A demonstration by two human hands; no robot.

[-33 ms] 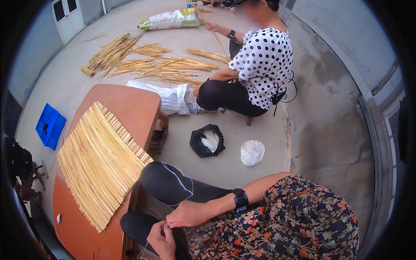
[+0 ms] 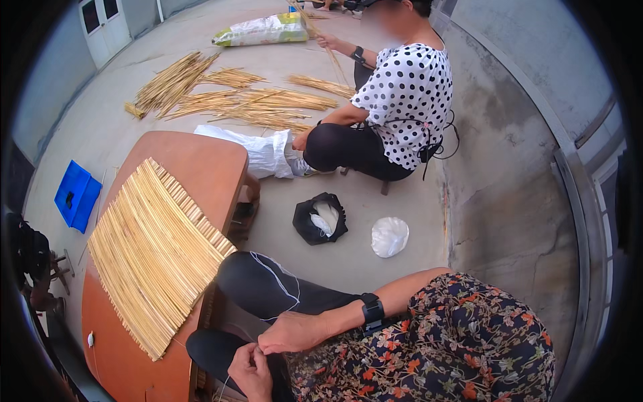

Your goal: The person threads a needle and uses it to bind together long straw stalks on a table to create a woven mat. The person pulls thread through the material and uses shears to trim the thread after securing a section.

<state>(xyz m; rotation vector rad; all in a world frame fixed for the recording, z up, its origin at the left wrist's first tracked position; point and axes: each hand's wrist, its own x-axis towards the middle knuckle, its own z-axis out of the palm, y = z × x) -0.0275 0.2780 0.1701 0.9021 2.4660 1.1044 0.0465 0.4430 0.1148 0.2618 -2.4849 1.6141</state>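
Observation:
My left hand (image 2: 250, 374) and my right hand (image 2: 295, 333) meet above my lap, fingertips pinched together. Both are closed on a thin white thread (image 2: 297, 292); the exact spot where they grip it is hidden by the fingers. From my right hand the thread loops over my dark-trousered knee, and a strand trails below my left hand. Beside them, on the reddish-brown table (image 2: 194, 151), lies a mat of straw-coloured stalks (image 2: 157, 258) set side by side. A small white bobbin-like piece (image 2: 91, 339) with a thread rests near the table's left edge.
A black bag (image 2: 309, 224) with white contents and a round white bundle (image 2: 390, 237) sit on the floor ahead. A co-worker (image 2: 408, 100) squats beyond, holding stalks. Loose stalks (image 2: 254, 104), a white sack (image 2: 264, 151) and a blue crate (image 2: 79, 194) lie around the table.

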